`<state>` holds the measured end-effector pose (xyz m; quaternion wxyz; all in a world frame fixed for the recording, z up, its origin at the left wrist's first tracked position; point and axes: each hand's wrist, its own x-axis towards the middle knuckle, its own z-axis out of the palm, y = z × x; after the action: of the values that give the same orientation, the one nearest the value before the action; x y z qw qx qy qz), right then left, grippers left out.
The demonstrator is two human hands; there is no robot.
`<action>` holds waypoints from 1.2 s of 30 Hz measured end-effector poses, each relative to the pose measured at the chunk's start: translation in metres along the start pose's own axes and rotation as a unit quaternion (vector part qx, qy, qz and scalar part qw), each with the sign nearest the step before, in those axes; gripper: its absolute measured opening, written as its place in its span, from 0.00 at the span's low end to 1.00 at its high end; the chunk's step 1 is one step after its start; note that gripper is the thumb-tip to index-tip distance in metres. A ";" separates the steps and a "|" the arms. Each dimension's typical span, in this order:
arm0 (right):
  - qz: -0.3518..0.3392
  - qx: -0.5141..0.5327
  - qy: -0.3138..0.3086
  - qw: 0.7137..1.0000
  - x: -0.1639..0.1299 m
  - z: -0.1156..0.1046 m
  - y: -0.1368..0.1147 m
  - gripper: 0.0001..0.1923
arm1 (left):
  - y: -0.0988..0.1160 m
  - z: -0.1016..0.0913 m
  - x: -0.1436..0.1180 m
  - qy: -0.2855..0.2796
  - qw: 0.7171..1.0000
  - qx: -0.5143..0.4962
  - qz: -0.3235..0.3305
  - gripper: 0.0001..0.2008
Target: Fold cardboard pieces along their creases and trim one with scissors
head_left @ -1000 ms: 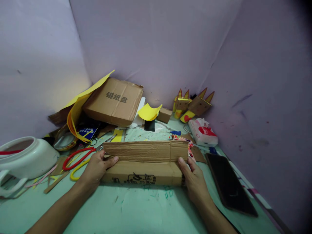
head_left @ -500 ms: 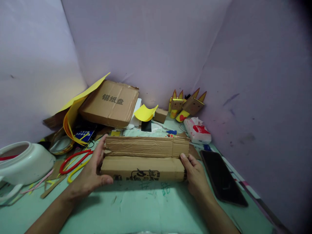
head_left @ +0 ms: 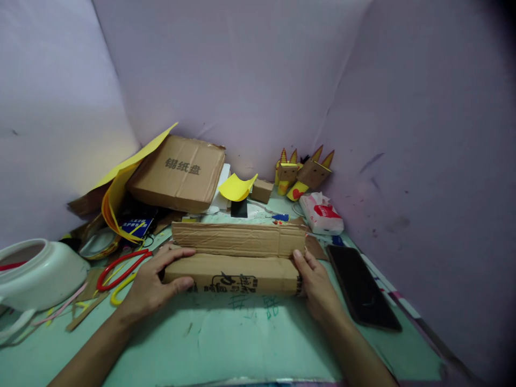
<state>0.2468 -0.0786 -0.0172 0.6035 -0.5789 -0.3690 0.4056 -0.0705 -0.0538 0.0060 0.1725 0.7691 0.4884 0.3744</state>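
A long brown piece of cardboard, folded into a box-like shape with dark printing on its front, is held just over the table. Its back flap stands up along the far edge. My left hand clasps the left end, thumb across the front and fingers over the top. At the right end, my right hand grips the corner, its thumb at the fold below the flap and the other fingers partly hidden behind.
Left of my hands are a white ceramic pot, a red loop and tape rolls. Behind lies a large cardboard box. A phone, a tissue pack and cardboard figures are on the right.
My left hand's fingers have moved from beside the left end to over its top. The right hand keeps its hold. The view has shifted slightly.
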 end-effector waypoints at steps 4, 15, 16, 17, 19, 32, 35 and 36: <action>-0.005 -0.011 -0.035 0.999 -0.002 0.002 -0.001 0.26 | 0.007 0.001 0.004 0.004 0.997 -0.033 -0.073 0.19; -0.087 -0.097 -0.066 0.989 -0.011 0.004 -0.013 0.44 | 0.004 0.001 0.008 0.019 0.980 -0.102 -0.169 0.19; -0.076 -0.109 -0.076 0.988 -0.011 0.004 -0.013 0.38 | 0.005 0.001 0.008 0.020 0.980 -0.102 -0.170 0.19; -0.063 -0.116 -0.084 0.988 -0.011 0.003 -0.013 0.33 | 0.007 0.000 0.008 0.022 0.980 -0.100 -0.169 0.18; -0.054 -0.127 -0.082 0.987 -0.010 0.003 -0.011 0.26 | 0.010 0.000 0.008 0.022 0.981 -0.093 -0.167 0.17; -0.114 -0.364 -0.024 0.924 -0.018 0.009 0.000 0.21 | 0.005 0.010 0.007 0.004 0.963 0.121 -0.240 0.20; -0.161 -0.413 -0.002 0.896 -0.020 0.008 0.001 0.22 | 0.011 0.011 0.003 -0.001 0.954 0.202 -0.220 0.19; -0.182 -0.425 0.012 0.886 -0.021 0.008 0.002 0.21 | 0.013 0.012 0.002 0.001 0.952 0.223 -0.210 0.19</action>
<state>0.2308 -0.0949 -0.0181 0.3668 -0.7078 -0.5976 0.0860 -0.0531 -0.0568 0.0076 0.0709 0.6672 0.7104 0.2124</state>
